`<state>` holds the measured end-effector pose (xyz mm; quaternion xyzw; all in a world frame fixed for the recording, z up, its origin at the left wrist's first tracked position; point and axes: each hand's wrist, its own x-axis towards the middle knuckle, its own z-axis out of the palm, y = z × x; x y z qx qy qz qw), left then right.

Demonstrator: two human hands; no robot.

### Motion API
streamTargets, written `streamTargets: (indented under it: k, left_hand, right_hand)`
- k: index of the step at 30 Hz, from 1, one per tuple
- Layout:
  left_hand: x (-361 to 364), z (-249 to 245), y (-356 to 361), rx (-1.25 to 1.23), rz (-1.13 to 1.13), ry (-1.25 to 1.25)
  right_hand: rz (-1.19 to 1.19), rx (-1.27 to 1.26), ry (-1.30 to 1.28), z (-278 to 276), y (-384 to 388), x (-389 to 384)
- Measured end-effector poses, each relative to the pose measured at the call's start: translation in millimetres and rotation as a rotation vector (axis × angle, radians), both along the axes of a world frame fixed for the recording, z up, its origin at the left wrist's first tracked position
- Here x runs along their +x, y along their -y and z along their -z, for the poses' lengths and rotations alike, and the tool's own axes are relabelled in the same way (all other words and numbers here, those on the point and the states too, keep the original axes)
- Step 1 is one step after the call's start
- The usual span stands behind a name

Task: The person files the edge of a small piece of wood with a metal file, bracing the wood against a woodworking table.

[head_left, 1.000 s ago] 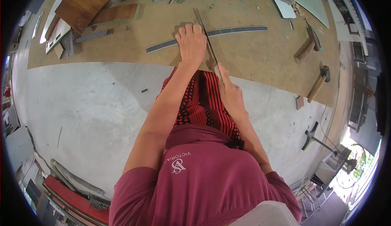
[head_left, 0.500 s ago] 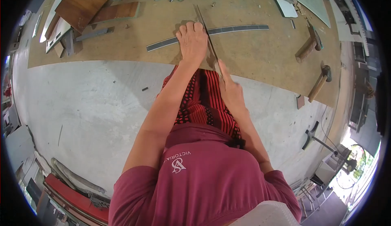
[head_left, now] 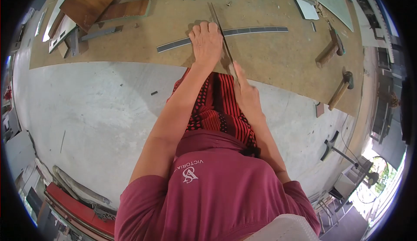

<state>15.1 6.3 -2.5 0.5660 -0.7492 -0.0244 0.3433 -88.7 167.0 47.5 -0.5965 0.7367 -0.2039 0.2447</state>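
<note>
So the left hand (head_left: pixel 207 41) is pressing down flat on the strip (head_left: pixel 256 30), fingers bunched and pointing to the far side, while the right hand (head_left: pixel 246 92) is wrapping around the saw's (head_left: pixel 222 33) handle on the near side. The strip's looking long, thin and dark grey with pale edges, lying left to right across the desk (head_left: pixel 269 63).

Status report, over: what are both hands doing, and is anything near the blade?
Left hand on grey strip. Right hand gripping handle. Blade across strip, close beside left hand. Hammers off to the right.
</note>
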Motion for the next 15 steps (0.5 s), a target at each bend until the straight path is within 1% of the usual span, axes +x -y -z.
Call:
streamTargets:
  k: [1, 3, 4, 6, 7, 9, 10, 12, 15]
  left_hand:
    - [-0.4, -1.2, -0.5, 0.004, 0.003, -0.005]
    - [-1.7, 0.3, -1.1, 0.028, 0.002, -0.014]
    - [-1.5, 0.7, -0.1, 0.028, 0.001, -0.007]
    - [-0.1, 2.9, -4.7, 0.034, 0.009, 0.003]
    - [0.0, 2.1, -3.9, 0.03, 0.009, 0.003]
    - [-2.6, -1.1, -1.1, 0.014, 0.01, -0.002]
    - [-2.7, -1.0, -1.3, 0.022, 0.007, 0.004]
    - [-0.7, 0.0, -3.8, 0.025, -0.005, 0.017]
    - [0.8, -2.3, -1.2, 0.033, -0.001, 0.01]
  right_hand:
    - [-0.004, 0.001, -0.004, -5.0, -11.2, -2.2]
    - [0.069, 0.147, 0.143, -14.9, -42.7, -4.5]
    - [0.07, 0.165, 0.143, -14.3, -53.7, -3.5]
    - [0.054, 0.063, 0.081, -13.9, -67.8, -0.6]
    - [0.061, 0.06, 0.082, -14.2, -63.9, -0.3]
    - [0.041, 0.149, 0.051, -13.0, -41.2, -0.9]
    - [0.039, 0.141, 0.051, -8.2, -23.9, -1.4]
    - [-0.005, 0.0, -0.026, 0.2, 6.8, -0.1]
    - [-0.027, -0.082, -0.027, 2.4, 4.2, 2.2]
